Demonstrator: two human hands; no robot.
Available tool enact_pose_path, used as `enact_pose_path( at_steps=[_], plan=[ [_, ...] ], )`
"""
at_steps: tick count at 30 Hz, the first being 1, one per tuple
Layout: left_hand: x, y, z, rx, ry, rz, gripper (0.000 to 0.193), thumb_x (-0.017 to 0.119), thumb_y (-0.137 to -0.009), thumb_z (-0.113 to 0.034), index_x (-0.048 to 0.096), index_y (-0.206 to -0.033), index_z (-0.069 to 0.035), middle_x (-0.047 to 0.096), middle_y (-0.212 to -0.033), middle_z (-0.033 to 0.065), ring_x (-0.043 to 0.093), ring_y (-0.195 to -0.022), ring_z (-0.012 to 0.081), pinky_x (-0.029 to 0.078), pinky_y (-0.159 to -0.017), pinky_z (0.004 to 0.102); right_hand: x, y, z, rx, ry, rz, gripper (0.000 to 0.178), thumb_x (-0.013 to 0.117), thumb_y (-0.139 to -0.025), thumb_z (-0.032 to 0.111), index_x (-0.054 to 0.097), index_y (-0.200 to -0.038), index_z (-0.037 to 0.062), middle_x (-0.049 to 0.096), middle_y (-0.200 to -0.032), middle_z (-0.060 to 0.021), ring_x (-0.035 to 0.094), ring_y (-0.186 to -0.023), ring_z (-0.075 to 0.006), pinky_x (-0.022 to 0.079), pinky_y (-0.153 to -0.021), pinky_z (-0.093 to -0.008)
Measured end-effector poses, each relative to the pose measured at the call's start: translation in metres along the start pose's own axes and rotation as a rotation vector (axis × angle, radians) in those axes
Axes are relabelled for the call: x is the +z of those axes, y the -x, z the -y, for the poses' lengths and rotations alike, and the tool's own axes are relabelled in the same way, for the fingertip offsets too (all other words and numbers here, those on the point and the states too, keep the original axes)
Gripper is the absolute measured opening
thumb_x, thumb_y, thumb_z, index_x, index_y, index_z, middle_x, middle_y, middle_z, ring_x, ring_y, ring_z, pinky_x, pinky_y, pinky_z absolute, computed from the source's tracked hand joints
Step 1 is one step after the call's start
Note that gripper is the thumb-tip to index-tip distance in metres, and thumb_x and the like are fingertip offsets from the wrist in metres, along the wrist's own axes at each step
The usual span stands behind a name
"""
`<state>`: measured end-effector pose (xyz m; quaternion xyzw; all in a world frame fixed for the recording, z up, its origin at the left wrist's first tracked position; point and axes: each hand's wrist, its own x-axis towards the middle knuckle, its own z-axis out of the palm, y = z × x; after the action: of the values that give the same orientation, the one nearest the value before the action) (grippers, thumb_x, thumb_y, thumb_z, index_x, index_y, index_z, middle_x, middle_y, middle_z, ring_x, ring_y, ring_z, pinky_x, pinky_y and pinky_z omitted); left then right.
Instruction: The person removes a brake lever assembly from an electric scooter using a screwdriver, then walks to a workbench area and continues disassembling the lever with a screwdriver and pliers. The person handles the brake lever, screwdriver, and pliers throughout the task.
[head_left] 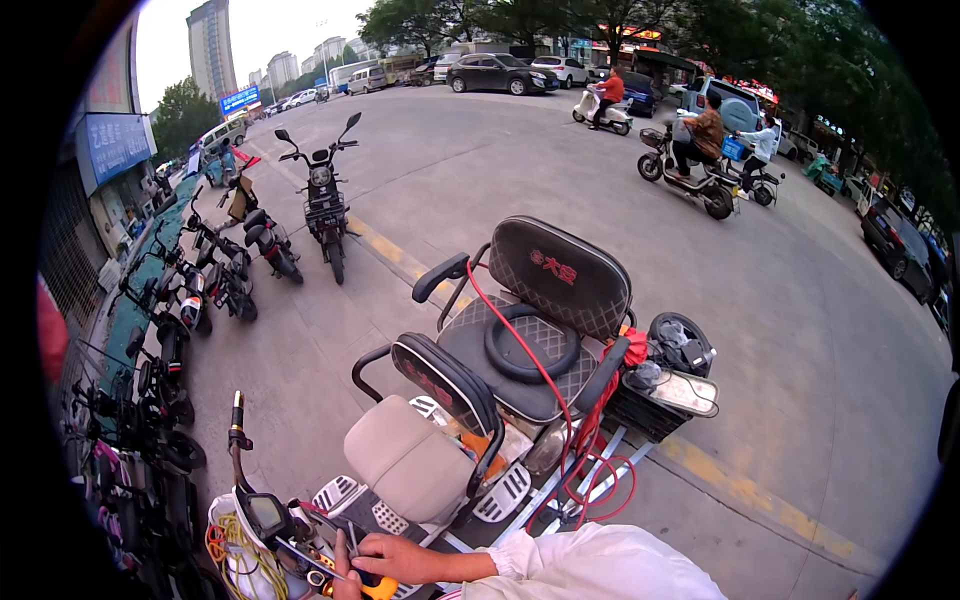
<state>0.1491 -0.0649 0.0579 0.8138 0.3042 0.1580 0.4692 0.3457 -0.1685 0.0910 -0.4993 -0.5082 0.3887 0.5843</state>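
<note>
Yellow-orange plastic shows on a tool (380, 588) at the near edge, just below the right hand (392, 558), whose fingers are bent; I can't tell whether they grip it. At its left, the left hand (346, 578) has a finger raised; its hold is hidden too. A loose grasp could drop the tool beside the handlebar (237, 440); farther right, slack red hose (569, 425) might snag if tugged.

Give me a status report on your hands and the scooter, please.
Left hand and right hand close together, grips unclear. Scooter ahead, display left of hands. Yellow item by right hand. Red cord draped over rear seat, apart from hands.
</note>
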Motion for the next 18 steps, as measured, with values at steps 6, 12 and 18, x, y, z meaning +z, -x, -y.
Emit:
enact_pose_path(
  at_steps=[6,12,18],
  plan=[
    [0.005,-0.007,-0.072,-0.293,0.299,0.053,0.048,0.029,-0.106,-0.029,0.048,-0.132,0.006,0.062,-0.113,0.0171,0.059,-0.105,0.0247,0.047,-0.09,0.0369,-0.011,-0.002,-0.01,0.191,-0.591,-0.135,0.031,0.047,-0.103,0.03,0.06,-0.103,0.0019,0.06,-0.09,-0.0065,0.059,-0.083,-0.0124,0.047,-0.073,-0.0272],
    [0.006,-0.015,-0.085,-0.306,0.683,-0.002,0.048,0.032,-0.105,-0.037,0.053,-0.128,-0.001,0.063,-0.102,0.0119,0.061,-0.093,0.0207,0.054,-0.081,0.0358,-0.029,-0.004,0.003,0.161,-0.859,-0.263,0.029,0.037,-0.106,0.031,0.052,-0.11,0.0066,0.053,-0.087,-0.0016,0.058,-0.078,-0.0105,0.05,-0.072,-0.0243],
    [-0.013,-0.021,-0.096,-0.328,0.966,-0.104,0.033,0.046,-0.103,-0.024,0.054,-0.126,-0.001,0.056,-0.084,0.0035,0.056,-0.074,0.0147,0.05,-0.067,0.0302,-0.006,0.003,0.007,0.312,-0.395,0.022,0.03,0.038,-0.106,0.029,0.054,-0.094,0.0064,0.047,-0.074,-0.0003,0.044,-0.06,-0.0079,0.04,-0.057,-0.0232]
  ],
)
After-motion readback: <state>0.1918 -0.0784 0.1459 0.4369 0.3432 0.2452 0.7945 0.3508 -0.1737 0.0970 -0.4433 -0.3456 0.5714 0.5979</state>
